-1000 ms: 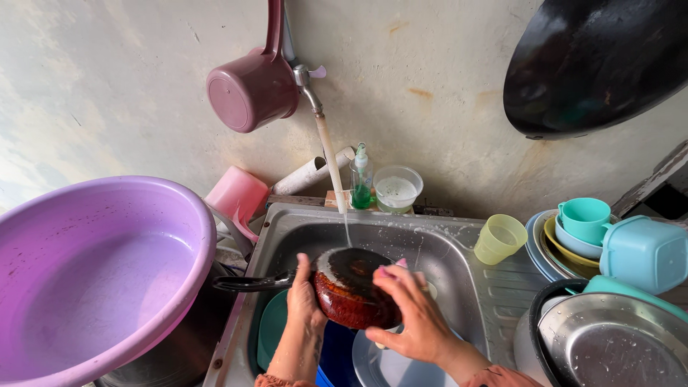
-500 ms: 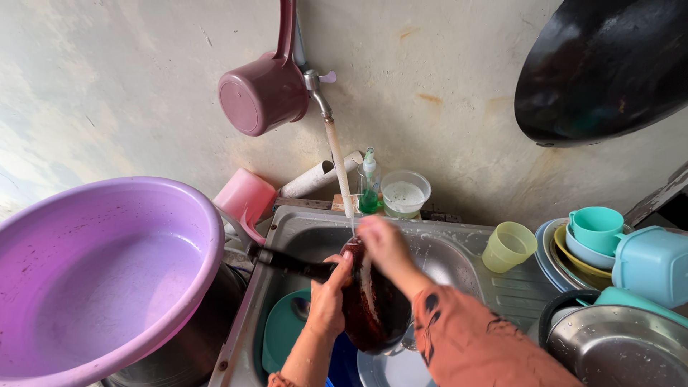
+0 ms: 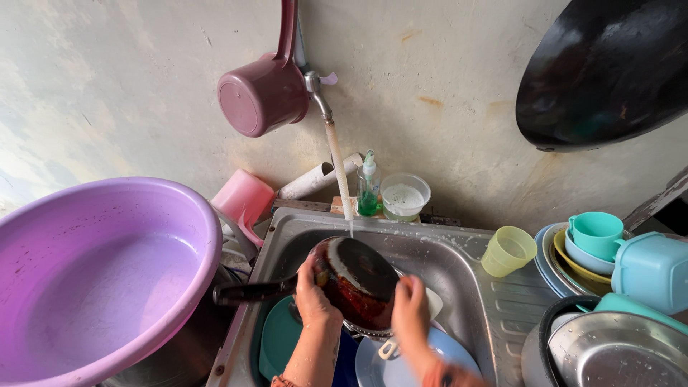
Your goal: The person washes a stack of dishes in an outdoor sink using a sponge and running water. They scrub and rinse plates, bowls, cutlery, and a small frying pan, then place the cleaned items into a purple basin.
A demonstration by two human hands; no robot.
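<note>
Left hand (image 3: pixel 314 297) clamps the pan (image 3: pixel 356 283) by its rim on the handle side, fingers curled over the edge; pan tilted up over the sink (image 3: pixel 459 261), its black handle (image 3: pixel 254 292) sticking out past the sink's left edge. Right hand (image 3: pixel 411 315) pressed flat against the pan's lower right rim, fingers closed on it; can't tell if anything is under the palm. Water from the tap (image 3: pixel 337 165) lands on the pan's top edge.

Risks, as I judge: wet rim could slip from my grip and drop onto the plates (image 3: pixel 423 351) stacked below, chipping them. The stream hitting a tilted pan may splash over the sink's back edge.

Containers: purple basin (image 3: pixel 107 272) left of the sink, holds shallow water. Clear bowl (image 3: pixel 405 195) at the back edge, whitish suds inside. Soap bottle (image 3: pixel 368 188) beside it, green liquid low down. Yellow cup (image 3: pixel 509 251) on the drainboard looks empty. Teal cup (image 3: pixel 595 233) sits in stacked bowls at right.
</note>
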